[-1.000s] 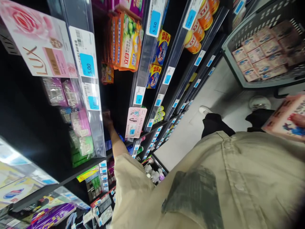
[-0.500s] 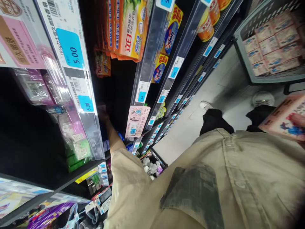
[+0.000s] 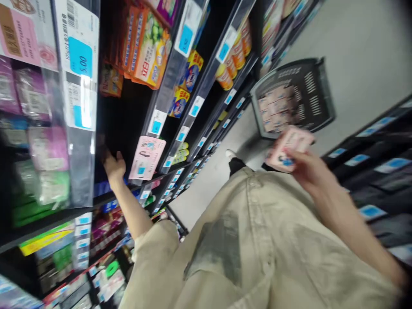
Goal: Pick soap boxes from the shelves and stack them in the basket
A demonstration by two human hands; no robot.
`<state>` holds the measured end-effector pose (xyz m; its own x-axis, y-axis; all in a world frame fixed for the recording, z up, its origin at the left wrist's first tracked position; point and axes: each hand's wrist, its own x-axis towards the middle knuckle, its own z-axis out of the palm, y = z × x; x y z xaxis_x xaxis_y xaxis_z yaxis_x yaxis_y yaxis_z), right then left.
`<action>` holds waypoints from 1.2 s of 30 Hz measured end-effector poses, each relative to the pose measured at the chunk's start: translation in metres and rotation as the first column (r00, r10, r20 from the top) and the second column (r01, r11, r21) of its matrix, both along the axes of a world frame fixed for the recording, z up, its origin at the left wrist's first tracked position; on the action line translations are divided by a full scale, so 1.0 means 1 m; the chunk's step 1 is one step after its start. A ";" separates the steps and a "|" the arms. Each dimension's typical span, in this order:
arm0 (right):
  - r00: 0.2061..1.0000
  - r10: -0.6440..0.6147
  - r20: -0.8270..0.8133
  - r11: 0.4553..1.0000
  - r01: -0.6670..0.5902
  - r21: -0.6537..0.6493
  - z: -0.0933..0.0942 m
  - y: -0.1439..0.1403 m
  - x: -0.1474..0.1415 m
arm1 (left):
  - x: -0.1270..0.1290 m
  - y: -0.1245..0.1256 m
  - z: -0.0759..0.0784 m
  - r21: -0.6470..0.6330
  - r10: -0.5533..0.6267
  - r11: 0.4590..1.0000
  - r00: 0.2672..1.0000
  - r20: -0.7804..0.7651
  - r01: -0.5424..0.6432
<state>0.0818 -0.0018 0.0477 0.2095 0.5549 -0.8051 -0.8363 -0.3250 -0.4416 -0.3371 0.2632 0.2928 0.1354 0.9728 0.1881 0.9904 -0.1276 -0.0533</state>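
Note:
My left hand (image 3: pixel 112 166) reaches into a dark gap on the store shelf (image 3: pixel 106 124), fingers deep in shadow, so what it touches is hidden. It is beside a pink shelf tag (image 3: pixel 146 158) and below the clear rail with blue 5.00 price labels (image 3: pixel 79 58). My right hand (image 3: pixel 305 169) is raised over my beige shirt and grips a pink soap box (image 3: pixel 288 148). Behind that box stands a grey shopping basket (image 3: pixel 322 103) with several matching pink boxes inside.
Shelves on the left carry orange detergent packs (image 3: pixel 146 51), yellow-and-blue OMO packs (image 3: pixel 189 71), orange cans (image 3: pixel 231 60) and wrapped soaps (image 3: pixel 41 146). A second dark shelf row (image 3: pixel 380 163) runs on the right. Grey aisle floor (image 3: pixel 360 51) lies between them.
The view swung right and blurred. My right hand with the pink box came up into the middle of the view. My left hand stays at the dark shelf gap.

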 end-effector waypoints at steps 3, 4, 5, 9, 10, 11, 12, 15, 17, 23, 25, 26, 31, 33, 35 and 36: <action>0.999 0.045 0.030 0.991 -0.049 0.123 0.021 0.001 0.017 | 0.037 -0.063 -0.051 0.035 0.017 0.999 0.982 0.187 -0.024; 0.997 0.064 0.053 0.987 -0.071 0.147 0.026 0.001 0.021 | 0.055 -0.089 -0.065 0.054 -0.018 0.999 0.971 0.240 0.005; 0.994 0.082 0.075 0.982 -0.093 0.167 0.031 -0.001 0.025 | 0.074 -0.113 -0.076 0.085 -0.052 0.996 0.964 0.263 0.030; 0.981 0.156 0.116 0.950 -0.181 0.253 0.043 -0.009 0.033 | 0.141 -0.182 -0.096 0.189 -0.073 0.982 0.939 0.337 0.009; 0.978 0.175 0.113 0.944 -0.199 0.265 0.046 -0.011 0.033 | 0.152 -0.191 -0.097 0.191 -0.070 0.982 0.927 0.367 -0.002; 0.976 0.191 0.106 0.938 -0.213 0.272 0.048 -0.013 0.032 | 0.163 -0.198 -0.098 0.173 -0.075 0.985 0.910 0.409 0.004; 0.975 0.203 0.092 0.935 -0.221 0.277 0.050 -0.015 0.031 | 0.172 -0.204 -0.100 0.131 -0.090 0.991 0.883 0.460 0.033; 0.975 0.221 0.011 0.934 -0.215 0.284 0.055 -0.019 0.024 | 0.203 -0.229 -0.112 -0.111 -0.134 0.959 0.762 0.634 0.261; 0.975 0.219 -0.048 0.934 -0.195 0.300 0.058 -0.020 0.018 | 0.228 -0.251 -0.128 -0.246 -0.130 0.872 0.684 0.718 0.423; 0.975 0.207 -0.083 0.910 -0.160 0.382 0.064 -0.025 0.006 | 0.270 -0.291 -0.169 -0.227 -0.136 0.857 0.627 0.767 0.463; 0.969 0.227 -0.093 0.893 -0.169 0.416 0.061 -0.028 0.005 | 0.262 -0.287 -0.171 -0.212 -0.138 0.876 0.646 0.751 0.434; 0.967 0.236 -0.101 0.889 -0.172 0.425 0.058 -0.029 0.004 | 0.257 -0.284 -0.169 -0.198 -0.142 0.882 0.642 0.754 0.428; 0.953 0.272 -0.129 0.886 -0.196 0.420 0.045 -0.032 0.005 | 0.245 -0.272 -0.157 -0.110 -0.152 0.914 0.579 0.801 0.391; 0.955 0.270 -0.122 0.886 -0.197 0.419 0.042 -0.033 0.007 | 0.249 -0.270 -0.155 -0.103 -0.153 0.921 0.592 0.791 0.376; 0.959 0.259 -0.115 0.888 -0.190 0.418 0.039 -0.033 0.011 | 0.254 -0.268 -0.154 -0.096 -0.170 0.920 0.609 0.775 0.380; 0.960 0.254 -0.114 0.890 -0.186 0.417 0.038 -0.033 0.012 | 0.256 -0.267 -0.154 -0.089 -0.187 0.917 0.616 0.766 0.389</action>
<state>0.0941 -0.0352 0.0859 -0.0691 0.8525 -0.5182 -0.8343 -0.3342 -0.4385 -0.0810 -0.0040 0.1390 0.3328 0.9330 0.1368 0.5966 -0.3207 0.7357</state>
